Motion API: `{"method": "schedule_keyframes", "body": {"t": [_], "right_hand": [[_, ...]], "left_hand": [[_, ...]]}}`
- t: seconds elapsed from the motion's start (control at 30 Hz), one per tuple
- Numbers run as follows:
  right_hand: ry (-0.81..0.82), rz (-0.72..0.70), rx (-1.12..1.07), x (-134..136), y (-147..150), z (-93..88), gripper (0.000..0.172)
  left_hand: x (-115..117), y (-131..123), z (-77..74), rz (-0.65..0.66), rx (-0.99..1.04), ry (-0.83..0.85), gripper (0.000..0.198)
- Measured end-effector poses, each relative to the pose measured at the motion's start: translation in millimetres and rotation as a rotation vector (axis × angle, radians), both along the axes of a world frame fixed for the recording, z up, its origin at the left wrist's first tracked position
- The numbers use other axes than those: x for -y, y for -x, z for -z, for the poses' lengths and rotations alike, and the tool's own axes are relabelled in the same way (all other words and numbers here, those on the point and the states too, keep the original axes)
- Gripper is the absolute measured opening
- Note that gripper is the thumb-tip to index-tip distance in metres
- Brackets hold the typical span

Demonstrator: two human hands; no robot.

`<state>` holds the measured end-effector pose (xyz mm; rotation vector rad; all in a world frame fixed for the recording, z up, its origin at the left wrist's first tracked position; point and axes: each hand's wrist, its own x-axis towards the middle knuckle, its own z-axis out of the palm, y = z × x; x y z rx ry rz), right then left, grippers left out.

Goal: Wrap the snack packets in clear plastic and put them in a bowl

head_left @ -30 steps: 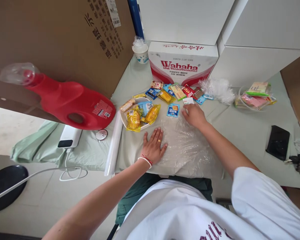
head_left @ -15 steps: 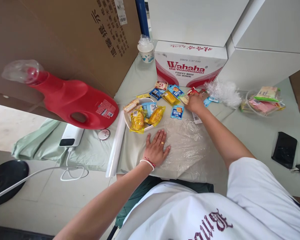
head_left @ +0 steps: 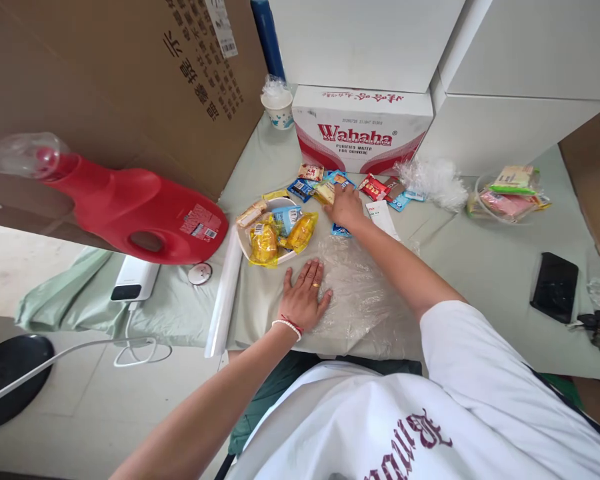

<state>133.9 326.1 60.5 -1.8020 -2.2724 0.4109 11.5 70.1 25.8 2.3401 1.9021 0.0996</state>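
Observation:
My left hand (head_left: 303,297) lies flat with its fingers spread on the cloth-covered table, at the left edge of a sheet of clear plastic film (head_left: 353,293). In front of it stands a white bowl (head_left: 247,248) filled with yellow, blue and tan wrapped snacks. My right hand (head_left: 347,208) reaches over the loose packets to the right of the bowl. Its fingers close on a pale snack packet (head_left: 325,192) and partly cover it. Under that hand a blue packet (head_left: 340,230) peeks out. A red packet (head_left: 374,187) and a white paper slip (head_left: 381,219) lie to its right.
Behind the packets stands a Wahaha carton (head_left: 363,130), with a paper cup (head_left: 279,110) to its left. A red jug (head_left: 150,213) and a film roll (head_left: 223,293) are on the left. Crumpled plastic (head_left: 433,183), a snack-filled tub (head_left: 503,200) and a phone (head_left: 555,287) are on the right.
My right hand has moved left with the pale packet, away from the red packet, which now shows fully. My left hand stays flat on the table. The view has shifted slightly.

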Motion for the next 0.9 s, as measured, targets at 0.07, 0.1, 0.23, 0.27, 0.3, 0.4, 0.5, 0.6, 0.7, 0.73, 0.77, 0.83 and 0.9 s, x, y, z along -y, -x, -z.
{"method": "schedule_keyframes", "body": {"t": [0.07, 0.1, 0.23, 0.27, 0.3, 0.4, 0.5, 0.6, 0.7, 0.73, 0.77, 0.83, 0.9], "right_hand": [[0.032, -0.005, 0.019, 2.8, 11.2, 2.4, 0.064], [0.029, -0.008, 0.025, 4.8, 11.8, 2.1, 0.062], [-0.049, -0.058, 0.023, 16.4, -16.8, -5.5, 0.056], [-0.068, -0.067, 0.015, 19.9, -30.8, -7.2, 0.057], [-0.083, -0.065, 0.004, 23.2, -47.1, -8.2, 0.057], [-0.107, 0.052, -0.027, 30.1, -104.9, -6.1, 0.057], [-0.085, 0.249, -0.063, 31.0, -161.2, -0.7, 0.059], [-0.002, 0.361, -0.061, 28.7, -196.0, -1.2, 0.06], [-0.062, 0.385, -0.038, 22.6, -197.0, -12.4, 0.065], [-0.115, 0.381, -0.034, 19.0, -189.7, -17.4, 0.068], [-0.163, 0.366, -0.026, 14.5, -179.3, -22.3, 0.071], [-0.205, 0.31, 0.013, 3.0, -152.4, -29.0, 0.07], [-0.191, 0.226, 0.078, -10.9, -123.8, -28.7, 0.064]], "left_hand": [[0.0, -0.5, -0.7, -0.005, -0.003, 0.005, 0.069], [-0.1, -0.7, -1.1, -0.007, -0.003, 0.008, 0.069], [-0.5, -0.5, -1.5, -0.014, 0.003, 0.018, 0.069], [-0.6, -0.3, -1.3, -0.015, 0.007, 0.018, 0.069], [-0.6, -0.1, -1.2, -0.013, 0.012, 0.018, 0.069], [-0.6, 0.0, -0.9, -0.005, 0.03, 0.018, 0.069], [-0.7, -0.1, -1.4, -0.002, 0.041, 0.013, 0.069], [-0.8, -0.1, -2.0, -0.003, 0.043, 0.005, 0.069], [-0.7, -0.1, -1.8, 0.0, 0.042, -0.002, 0.069], [-0.7, -0.2, -1.6, 0.001, 0.042, -0.004, 0.069], [-0.7, -0.2, -1.3, 0.002, 0.042, -0.006, 0.069], [-0.8, -0.4, -1.0, 0.004, 0.041, -0.006, 0.069], [-0.8, -0.7, -1.1, 0.003, 0.037, -0.004, 0.069]]}}
